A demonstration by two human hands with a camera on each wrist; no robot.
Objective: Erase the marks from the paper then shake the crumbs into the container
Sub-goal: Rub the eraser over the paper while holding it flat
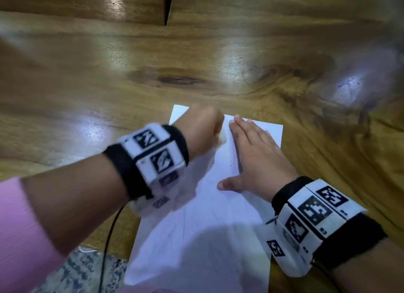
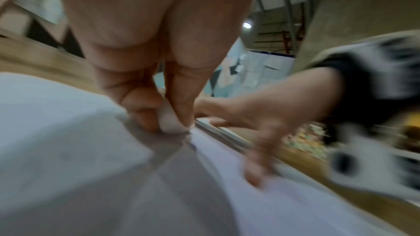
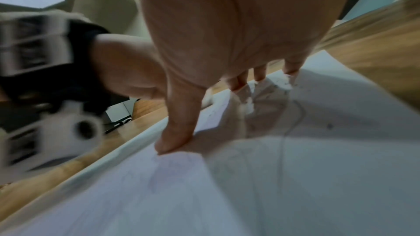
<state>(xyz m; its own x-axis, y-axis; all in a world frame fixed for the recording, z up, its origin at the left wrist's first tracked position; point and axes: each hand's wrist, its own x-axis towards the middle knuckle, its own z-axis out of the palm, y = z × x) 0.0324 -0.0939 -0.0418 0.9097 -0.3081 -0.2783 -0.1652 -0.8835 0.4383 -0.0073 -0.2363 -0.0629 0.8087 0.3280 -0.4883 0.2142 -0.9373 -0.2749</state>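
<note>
A white sheet of paper [image 1: 203, 233] lies on the wooden table near its front edge. My left hand [image 1: 202, 128] is curled over the paper's far left part and pinches a small white eraser [image 2: 169, 121] against the sheet; the hand is blurred. My right hand [image 1: 255, 154] lies flat on the paper's far right part, fingers straight, thumb [image 3: 176, 132] spread. Faint pencil marks [image 1: 231, 161] show beside the right hand, and a thin drawn line [image 3: 293, 123] runs across the paper in the right wrist view. No container is in view.
The wooden table [image 1: 153, 58] stretches far ahead and to both sides of the paper. A speckled floor [image 1: 87, 270] shows below the table's front edge at the lower left. A black cable [image 1: 109, 238] hangs from my left wristband.
</note>
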